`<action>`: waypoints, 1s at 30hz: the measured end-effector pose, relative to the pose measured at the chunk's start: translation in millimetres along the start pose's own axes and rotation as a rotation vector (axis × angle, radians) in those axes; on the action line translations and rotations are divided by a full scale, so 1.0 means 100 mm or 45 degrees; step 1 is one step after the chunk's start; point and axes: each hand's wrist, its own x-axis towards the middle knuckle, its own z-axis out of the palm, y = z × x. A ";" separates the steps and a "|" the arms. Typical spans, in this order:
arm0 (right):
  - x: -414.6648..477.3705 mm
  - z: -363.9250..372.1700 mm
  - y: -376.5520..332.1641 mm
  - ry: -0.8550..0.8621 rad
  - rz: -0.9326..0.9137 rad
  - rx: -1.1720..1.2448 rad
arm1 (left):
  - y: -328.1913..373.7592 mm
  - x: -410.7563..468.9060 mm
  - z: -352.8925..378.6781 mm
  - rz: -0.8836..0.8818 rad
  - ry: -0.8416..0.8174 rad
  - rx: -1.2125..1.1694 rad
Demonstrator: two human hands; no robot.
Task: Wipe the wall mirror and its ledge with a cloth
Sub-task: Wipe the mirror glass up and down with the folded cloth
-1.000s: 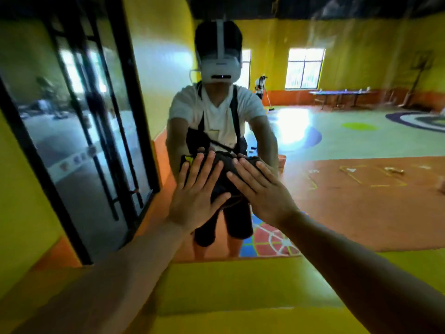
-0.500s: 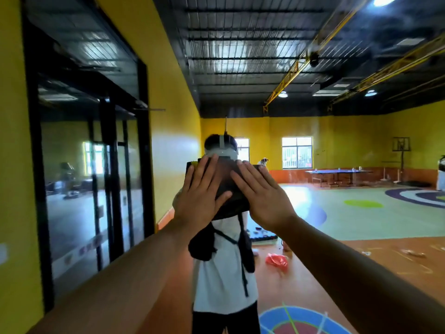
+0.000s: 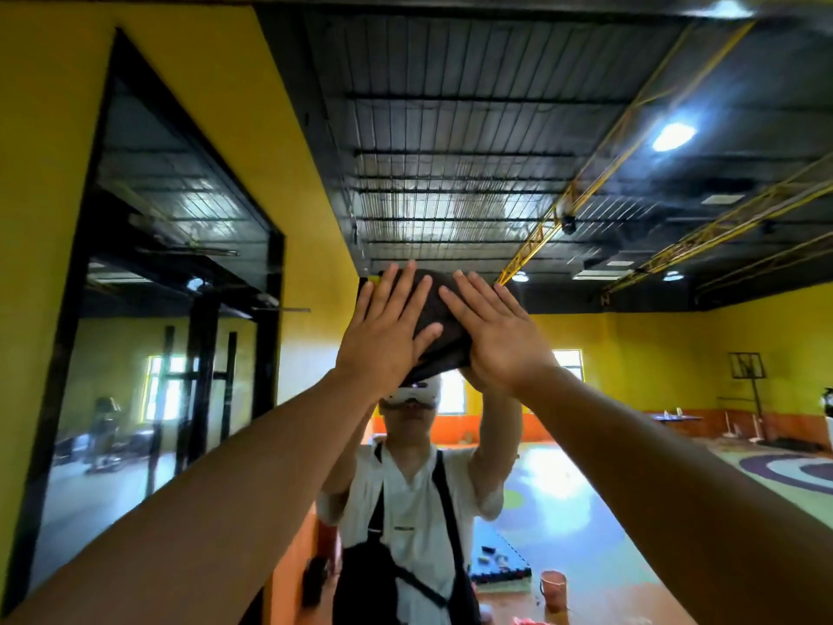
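**Both palms flat on the cloth, high on the mirror**

The dark cloth point(image 3: 435, 309) sits just above the centre of the frame, folded into a thick pad and pressed against the wall mirror point(image 3: 450, 196). A small yellow corner shows at its upper left edge.

The left hand point(image 3: 383, 336) lies flat over the left half of the cloth. Its fingers are straight, slightly spread and pointing up, with the thumb reaching out across the fabric toward the right. The right hand point(image 3: 500, 336) covers the right half in the same way, palm down, fingers straight and angled up and to the left. Neither hand curls round the cloth; both only press on it. The fingertips of the two hands are near each other at the top of the cloth but do not touch. Both bare forearms rise from the bottom corners of the frame and meet at the cloth.

Below the cloth, the mirror shows the person's reflection: a white headset point(image 3: 412, 394), a white shirt point(image 3: 414, 502) and black straps across the chest, arms raised. The glass also reflects a dark ribbed ceiling with yellow trusses point(image 3: 586, 182) and a lit lamp point(image 3: 672, 136) at the upper right. A black-framed glass panel point(image 3: 157, 309) in a yellow wall fills the left of the frame.
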 end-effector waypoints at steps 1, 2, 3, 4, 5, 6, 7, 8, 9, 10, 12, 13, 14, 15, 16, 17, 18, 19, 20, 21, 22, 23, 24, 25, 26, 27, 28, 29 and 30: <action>0.07 -0.04 0.00 0.000 0.016 0.004 | 0.01 0.06 -0.03 -0.012 -0.010 -0.019; 0.11 -0.07 -0.03 0.009 0.047 0.020 | 0.04 0.08 -0.06 -0.031 -0.016 -0.053; 0.13 -0.10 -0.08 0.024 0.096 0.048 | 0.07 0.08 -0.07 -0.055 -0.011 -0.104; 0.14 -0.11 -0.15 0.026 0.154 0.086 | 0.09 0.05 -0.08 -0.086 0.000 -0.162; 0.13 -0.11 -0.23 0.020 0.204 0.118 | 0.11 0.00 -0.07 -0.113 0.019 -0.201; 0.12 -0.10 -0.29 0.026 0.238 0.133 | 0.12 -0.04 -0.04 -0.127 0.048 -0.206; 0.11 -0.05 -0.32 0.048 0.253 0.127 | 0.13 -0.07 -0.01 -0.131 0.083 -0.181; 0.09 -0.01 -0.33 0.084 0.247 0.104 | 0.15 -0.10 0.03 -0.135 0.119 -0.143; 0.07 0.04 -0.31 0.129 0.225 0.070 | 0.16 -0.11 0.06 -0.141 0.153 -0.102; 0.05 0.09 -0.27 0.170 0.196 0.031 | 0.20 -0.11 0.09 -0.149 0.185 -0.067; 0.03 0.17 -0.16 0.221 0.124 -0.037 | 0.29 -0.10 0.12 -0.164 0.228 -0.027; 0.01 0.18 -0.10 0.250 0.094 -0.059 | 0.35 -0.08 0.14 -0.164 0.240 -0.021; 0.00 0.19 -0.03 0.285 0.071 -0.072 | 0.41 -0.06 0.15 -0.159 0.248 -0.021; -0.03 0.19 0.06 0.324 0.056 -0.085 | 0.47 -0.03 0.16 -0.152 0.254 -0.023; -0.08 0.20 0.16 0.355 0.047 -0.097 | 0.56 0.01 0.17 -0.146 0.257 -0.024; -0.13 0.20 0.29 0.383 0.037 -0.103 | 0.66 0.06 0.18 -0.143 0.256 -0.027; -0.19 0.19 0.43 0.408 0.030 -0.104 | 0.79 0.11 0.20 -0.140 0.251 -0.032; -0.26 0.18 0.57 0.422 0.025 -0.106 | 0.93 0.15 0.21 -0.137 0.241 -0.040; -0.31 0.16 0.70 0.416 0.021 -0.113 | 1.05 0.20 0.22 -0.138 0.230 -0.050; -0.36 0.14 0.80 0.394 0.018 -0.120 | 1.16 0.23 0.23 -0.143 0.222 -0.056; -0.39 0.12 0.87 0.362 0.018 -0.123 | 1.24 0.25 0.24 -0.152 0.217 -0.060; -0.42 0.11 0.91 0.332 0.021 -0.120 | 1.29 0.26 0.25 -0.159 0.211 -0.063; -0.46 0.10 0.92 0.302 0.026 -0.113 | 1.31 0.24 0.25 -0.159 0.207 -0.066; -0.50 0.11 0.91 0.278 0.032 -0.108 | 1.32 0.20 0.26 -0.152 0.204 -0.067; -0.56 0.13 0.89 0.272 0.032 -0.106 | 1.33 0.14 0.27 -0.138 0.203 -0.063; -0.64 0.15 0.86 0.284 0.027 -0.104 | 1.35 0.07 0.28 -0.123 0.204 -0.060; -0.73 0.19 0.83 0.303 0.024 -0.098 | 1.38 -0.02 0.30 -0.114 0.207 -0.059; -0.82 0.23 0.79 0.315 0.021 -0.088 | 1.41 -0.12 0.32 -0.112 0.208 -0.059; -0.93 0.27 0.76 0.320 0.023 -0.074 | 1.45 -0.24 0.36 -0.115 0.206 -0.060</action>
